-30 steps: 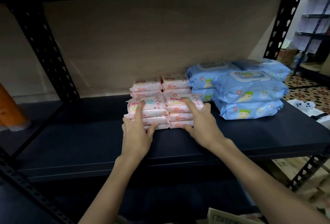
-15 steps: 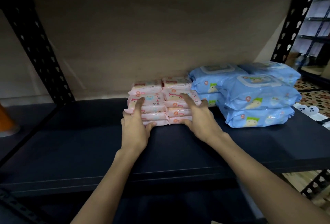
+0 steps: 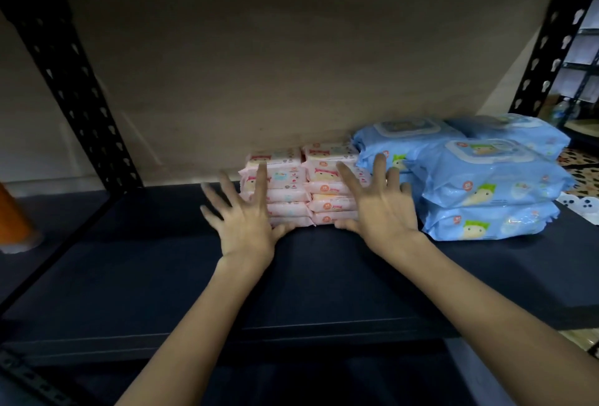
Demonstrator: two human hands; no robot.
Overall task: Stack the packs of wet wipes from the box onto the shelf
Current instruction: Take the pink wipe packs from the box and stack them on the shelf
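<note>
Two stacks of small pink wet-wipe packs (image 3: 287, 183) stand side by side at the back middle of the dark shelf (image 3: 162, 276), with another pink row behind them. My left hand (image 3: 244, 221) has its fingers spread in front of the left stack. My right hand (image 3: 377, 208) is spread in front of the right stack, its thumb low by the bottom pack. Neither hand holds anything. Whether the fingertips touch the packs I cannot tell. The box is not in view.
Large blue wipe packs (image 3: 486, 188) are stacked at the right of the pink ones, two high, with more behind. Black perforated uprights (image 3: 81, 94) frame the shelf. An orange object (image 3: 13, 224) stands at the far left. A beige wall is behind.
Both hands have let go of the front pink stacks and spread their fingers wide. The front stacks now sit further back, close against the rear row.
</note>
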